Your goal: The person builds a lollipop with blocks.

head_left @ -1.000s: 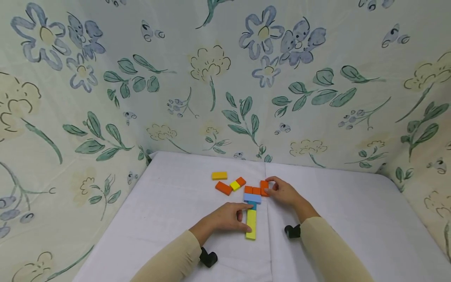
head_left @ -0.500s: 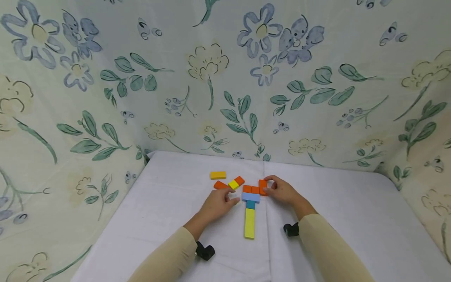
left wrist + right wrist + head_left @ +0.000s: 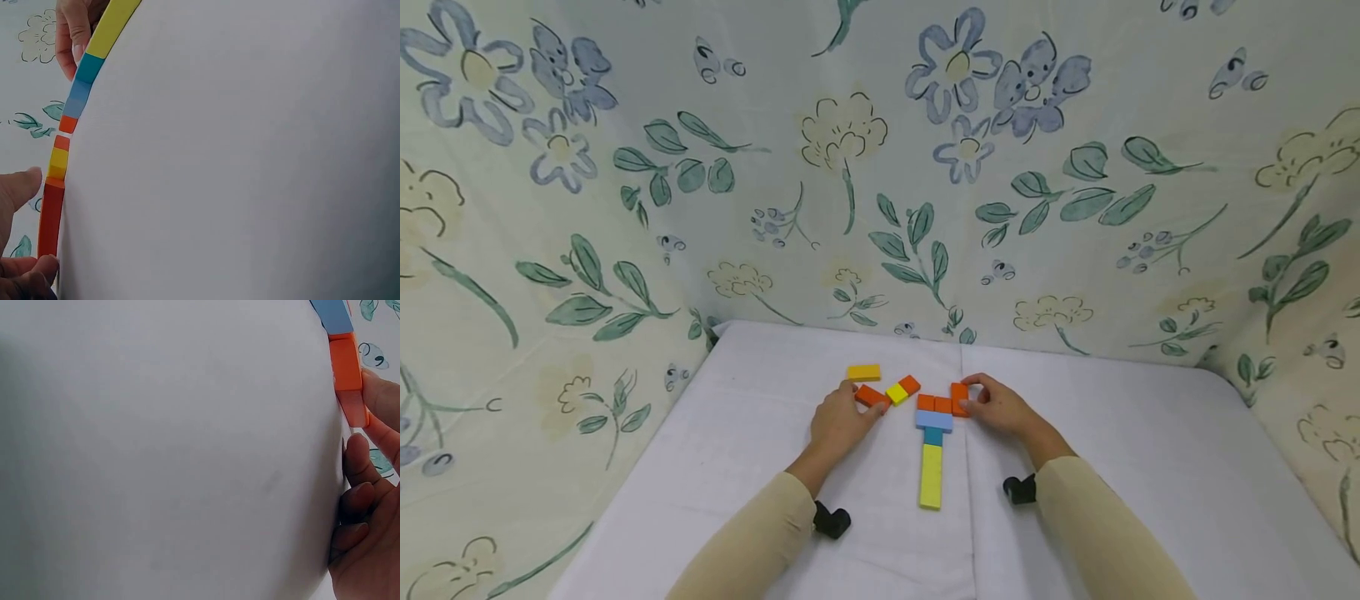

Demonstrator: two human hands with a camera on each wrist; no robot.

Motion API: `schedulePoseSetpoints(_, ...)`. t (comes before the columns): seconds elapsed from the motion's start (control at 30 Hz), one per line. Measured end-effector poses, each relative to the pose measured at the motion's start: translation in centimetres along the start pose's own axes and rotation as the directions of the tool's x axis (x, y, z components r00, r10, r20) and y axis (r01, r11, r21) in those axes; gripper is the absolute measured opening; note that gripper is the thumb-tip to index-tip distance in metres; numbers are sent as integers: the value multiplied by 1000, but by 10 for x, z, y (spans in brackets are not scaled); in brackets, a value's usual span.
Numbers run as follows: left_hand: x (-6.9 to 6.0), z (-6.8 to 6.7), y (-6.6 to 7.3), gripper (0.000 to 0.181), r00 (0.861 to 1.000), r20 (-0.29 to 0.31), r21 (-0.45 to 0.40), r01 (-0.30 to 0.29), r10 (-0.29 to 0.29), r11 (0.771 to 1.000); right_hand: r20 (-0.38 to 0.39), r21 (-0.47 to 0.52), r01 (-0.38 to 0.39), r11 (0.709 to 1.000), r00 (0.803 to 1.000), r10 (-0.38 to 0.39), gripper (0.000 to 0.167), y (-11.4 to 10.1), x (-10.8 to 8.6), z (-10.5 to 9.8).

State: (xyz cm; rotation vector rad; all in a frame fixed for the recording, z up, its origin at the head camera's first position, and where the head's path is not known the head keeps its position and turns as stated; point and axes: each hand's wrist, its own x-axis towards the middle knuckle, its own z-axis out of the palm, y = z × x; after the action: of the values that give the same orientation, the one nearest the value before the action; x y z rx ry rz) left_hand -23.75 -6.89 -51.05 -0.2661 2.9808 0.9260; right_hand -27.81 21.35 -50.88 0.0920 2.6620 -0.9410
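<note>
My left hand (image 3: 838, 421) spans an orange-red block (image 3: 872, 396) lengthwise. In the left wrist view its fingers touch one end; the thumb lies close by the other, contact unclear. To the right, my right hand (image 3: 1002, 407) pinches an upright-lying orange-red block (image 3: 959, 398) between thumb and index finger. That block adjoins two small orange squares (image 3: 935, 403), which sit above a light-blue bar (image 3: 934, 421). Below the bar come a teal square (image 3: 933, 437) and a long yellow bar (image 3: 931, 477), all in one flat column.
A small yellow square (image 3: 897, 394) and an orange square (image 3: 911, 384) lie together between the left hand and the column. Farther back is an amber-yellow block (image 3: 863, 372). A white cloth (image 3: 760, 375) covers the table, and a floral curtain (image 3: 850, 208) rises behind.
My left hand has left the blue-and-yellow column and moved left and away from me to the loose orange-red block. The right hand has stayed on its block.
</note>
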Motion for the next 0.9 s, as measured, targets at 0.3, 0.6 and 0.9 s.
schedulePoseSetpoints(0.3, 1, 3, -2, 73, 999, 25, 34, -27, 26, 999, 0, -10, -14, 1000, 1000, 14, 50, -1, 0, 2)
schedulePoseSetpoints(0.6, -8, -12, -14, 65, 927, 294, 41, -256, 233, 966, -1, 14, -20, 1000, 1000, 20, 50, 0, -1, 2)
schedulePoseSetpoints(0.9, -9, -19, -18, 51, 860, 379, 35, -382, 341, 924, -2, 7, -14, 1000, 1000, 14, 49, 0, -1, 1)
